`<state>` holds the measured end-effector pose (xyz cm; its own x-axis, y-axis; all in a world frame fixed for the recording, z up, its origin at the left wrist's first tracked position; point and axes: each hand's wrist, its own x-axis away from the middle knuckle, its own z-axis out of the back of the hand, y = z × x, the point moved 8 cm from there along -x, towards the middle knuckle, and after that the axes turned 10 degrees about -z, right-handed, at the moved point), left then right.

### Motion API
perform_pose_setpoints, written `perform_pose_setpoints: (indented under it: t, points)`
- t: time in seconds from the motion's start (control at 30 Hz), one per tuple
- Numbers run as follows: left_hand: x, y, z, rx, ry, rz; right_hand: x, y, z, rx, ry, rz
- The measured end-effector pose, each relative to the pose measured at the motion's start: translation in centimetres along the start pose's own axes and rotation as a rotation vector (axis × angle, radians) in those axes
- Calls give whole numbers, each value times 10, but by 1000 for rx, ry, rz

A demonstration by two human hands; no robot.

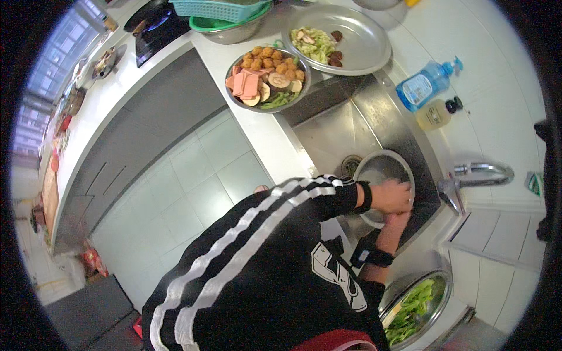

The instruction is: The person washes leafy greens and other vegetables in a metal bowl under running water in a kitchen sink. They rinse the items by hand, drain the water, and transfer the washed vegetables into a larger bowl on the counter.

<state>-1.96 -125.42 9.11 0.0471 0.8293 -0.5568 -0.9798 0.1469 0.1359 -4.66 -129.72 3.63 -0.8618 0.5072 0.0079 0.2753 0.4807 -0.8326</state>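
Note:
Below me in the stainless steel sink (336, 131) sits a round metal basin (381, 167), close to the drain (351, 166). Both of my hands are together over the basin, overlapping and blurred. My left hand (388, 196), with a black band at its wrist, lies across the basin near its far rim. My right hand (398, 216) meets it from below in the picture, with a black strapped device on the forearm. The left hand partly hides the right one. What the fingers hold, if anything, cannot be made out.
A faucet (483, 171) rises behind the sink beside two pump bottles, one blue (423, 85), one yellowish (437, 115). Left of the sink stand a bowl of sliced food and fried balls (268, 79), and a metal tray (360, 39). A bowl of leafy greens (412, 307) is on the right.

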Motion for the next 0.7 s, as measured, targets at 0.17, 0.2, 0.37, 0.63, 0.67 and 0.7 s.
perform_pose_setpoints:
  t: [0.17, 0.2, 0.37, 0.63, 0.67, 0.7]
  points:
    - [25, -16, -22, 92, -155, 135, -4, 20, -13, -8, -33, -24]
    - [15, -16, -8, 88, -36, 124, -11, 13, -14, -19, -39, -37]
    - [10, -37, 19, 238, 74, 503, -23, 3, -19, -53, -77, -61]
    - [53, -38, 30, -4, 52, 503, -12, 52, -35, -105, -121, -48]
    - [53, -39, 35, -72, 87, 472, -14, 53, -36, -114, -123, -49]
    - [52, -38, 38, -137, 98, 437, -14, 53, -37, -120, -124, -48]
